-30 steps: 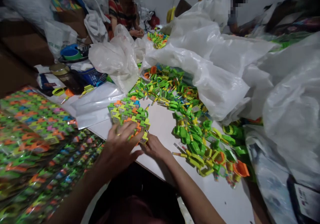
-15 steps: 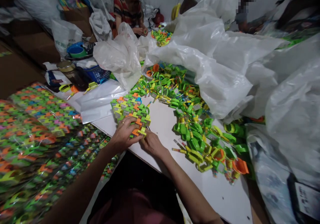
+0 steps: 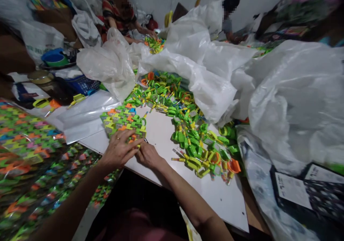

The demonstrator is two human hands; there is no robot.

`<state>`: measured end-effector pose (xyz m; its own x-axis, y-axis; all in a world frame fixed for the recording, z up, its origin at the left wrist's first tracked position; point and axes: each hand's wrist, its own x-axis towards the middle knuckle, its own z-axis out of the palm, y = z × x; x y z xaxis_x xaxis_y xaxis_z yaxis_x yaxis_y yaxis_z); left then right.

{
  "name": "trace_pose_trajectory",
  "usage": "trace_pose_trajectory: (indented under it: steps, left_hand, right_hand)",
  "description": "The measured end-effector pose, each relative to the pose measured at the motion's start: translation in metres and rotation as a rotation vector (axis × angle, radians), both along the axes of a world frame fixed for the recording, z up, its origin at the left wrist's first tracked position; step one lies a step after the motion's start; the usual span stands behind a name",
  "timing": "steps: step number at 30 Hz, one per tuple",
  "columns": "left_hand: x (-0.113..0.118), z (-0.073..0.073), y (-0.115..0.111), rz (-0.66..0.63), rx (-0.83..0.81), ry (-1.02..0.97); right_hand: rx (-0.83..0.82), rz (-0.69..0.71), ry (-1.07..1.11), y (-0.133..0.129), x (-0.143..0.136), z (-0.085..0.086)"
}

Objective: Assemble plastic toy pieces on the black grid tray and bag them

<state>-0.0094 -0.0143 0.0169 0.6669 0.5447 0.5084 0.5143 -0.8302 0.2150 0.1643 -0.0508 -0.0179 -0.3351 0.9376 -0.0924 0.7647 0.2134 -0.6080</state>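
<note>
Green, yellow, orange and blue plastic pieces are packed side by side in a block [image 3: 123, 117], which is set on the white surface [image 3: 158, 126] just beyond the left hand [image 3: 118, 149]. The block's near end is covered by that hand, whose fingers are laid over it, slightly spread. The right hand [image 3: 149, 155] is placed just beside the left, at the block's near right corner, with its fingers bent; whether anything is pinched there cannot be told, as the fingertips are hidden. Beyond and to the right of the right hand, a loose heap [image 3: 188, 119] of mostly green pieces is scattered in a curved band, and its far side is partly covered by a translucent white bag [image 3: 206, 69]. Beyond the left hand and to its left, a clear plastic sheet [image 3: 88, 113] is spread, with a lidded jar [image 3: 43, 81] and a blue basket [image 3: 83, 84] placed farther back. To the left of the left hand, rows of coloured pieces [image 3: 24, 126] are laid out under shiny film. Well beyond both hands, a person in a striped top [image 3: 116, 15] is seen.
</note>
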Motion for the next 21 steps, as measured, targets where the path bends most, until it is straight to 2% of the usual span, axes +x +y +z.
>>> trace_pose_trajectory:
  steps: [3, 5, 7, 9, 11, 13, 15, 18, 21]
  left_hand:
    - [0.002, 0.002, -0.001, -0.018, 0.056, 0.049]
    - [0.002, 0.0, 0.0, -0.001, 0.083, 0.01]
    - [0.001, -0.003, 0.001, 0.012, 0.094, -0.017]
    - [0.0, -0.005, 0.0, 0.018, 0.099, -0.018]
    - [-0.001, -0.003, -0.002, 0.019, 0.104, -0.007]
    - [-0.002, 0.004, -0.006, 0.01, 0.115, 0.009]
    - [-0.001, 0.017, -0.008, 0.021, 0.127, 0.007]
    - [0.007, 0.035, -0.003, 0.1, 0.097, -0.017]
    - [0.019, 0.034, 0.009, 0.086, -0.018, 0.034]
  right_hand:
    - [0.037, 0.001, 0.015, -0.002, 0.036, 0.024]
    - [0.115, -0.098, -0.051, 0.001, 0.078, 0.044]
    - [0.146, -0.243, -0.236, 0.008, 0.122, 0.059]
    - [0.13, -0.279, -0.323, 0.018, 0.156, 0.067]
    - [0.119, -0.282, -0.323, 0.026, 0.174, 0.066]
    - [0.137, -0.31, -0.299, 0.03, 0.175, 0.062]
    - [0.181, -0.37, -0.242, 0.027, 0.16, 0.055]
    - [0.231, -0.375, 0.071, 0.011, 0.113, 0.034]
    - [0.136, -0.257, 0.456, -0.006, 0.054, -0.004]
